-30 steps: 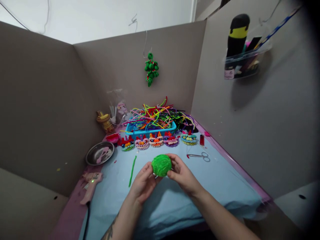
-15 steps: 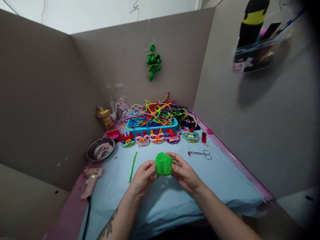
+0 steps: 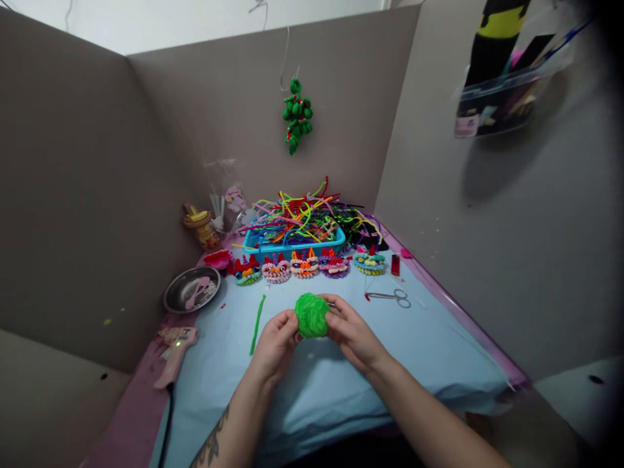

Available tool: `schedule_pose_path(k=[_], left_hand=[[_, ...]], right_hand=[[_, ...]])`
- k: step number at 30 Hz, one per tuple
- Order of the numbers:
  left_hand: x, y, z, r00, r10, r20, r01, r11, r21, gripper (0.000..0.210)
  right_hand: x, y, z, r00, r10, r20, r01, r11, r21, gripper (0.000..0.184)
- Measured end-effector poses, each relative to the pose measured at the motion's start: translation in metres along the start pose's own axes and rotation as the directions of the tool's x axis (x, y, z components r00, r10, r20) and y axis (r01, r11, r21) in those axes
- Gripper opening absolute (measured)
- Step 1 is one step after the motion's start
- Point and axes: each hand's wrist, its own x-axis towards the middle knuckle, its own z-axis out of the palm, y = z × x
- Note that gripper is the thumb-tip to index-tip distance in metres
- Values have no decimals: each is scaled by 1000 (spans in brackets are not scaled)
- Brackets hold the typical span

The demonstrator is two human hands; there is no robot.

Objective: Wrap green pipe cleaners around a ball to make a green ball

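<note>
Between both hands, above the blue-covered table, is a fuzzy bright-green rounded piece (image 3: 312, 316) that looks coiled from pipe cleaner. My left hand (image 3: 275, 343) pinches its left edge with thumb and fingers. On the other side my right hand (image 3: 354, 335) grips the right edge, its fingers partly hidden behind the piece. A loose green pipe cleaner (image 3: 258, 324) lies on the cloth left of my left hand. Beyond the hands sits a row of several colourful fuzzy animal-face ornaments (image 3: 305, 264).
A blue tray (image 3: 295, 251) heaped with coloured pipe cleaners stands at the back. Scissors (image 3: 390, 297) lie at right. To the left are a metal bowl (image 3: 175, 300) and a pink glue gun (image 3: 174, 361) with a cord. Grey partitions (image 3: 234, 110) enclose the table; a green ornament (image 3: 296, 117) hangs there.
The green piece has turned slightly in my fingers, and both hands still hold it. The whole view has shifted a little.
</note>
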Motion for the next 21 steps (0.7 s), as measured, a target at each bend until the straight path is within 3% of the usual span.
schedule_pose_path(k=[6,12,21], left_hand=[[-7,4,1,997,-48,65,49,999,-15,31],[-6,-2,0,999,41,25,-43,995,87,27],[-8,-1,1,999,40,16,-42,989,139,31]], right_hand=[[-1,-3,-3,999,17,51,-18,1000,25,37],[-2,2,-1,999,25,34,-26,999,21,36],[-3,4,3,999,36,-5,-36,999,17,38]])
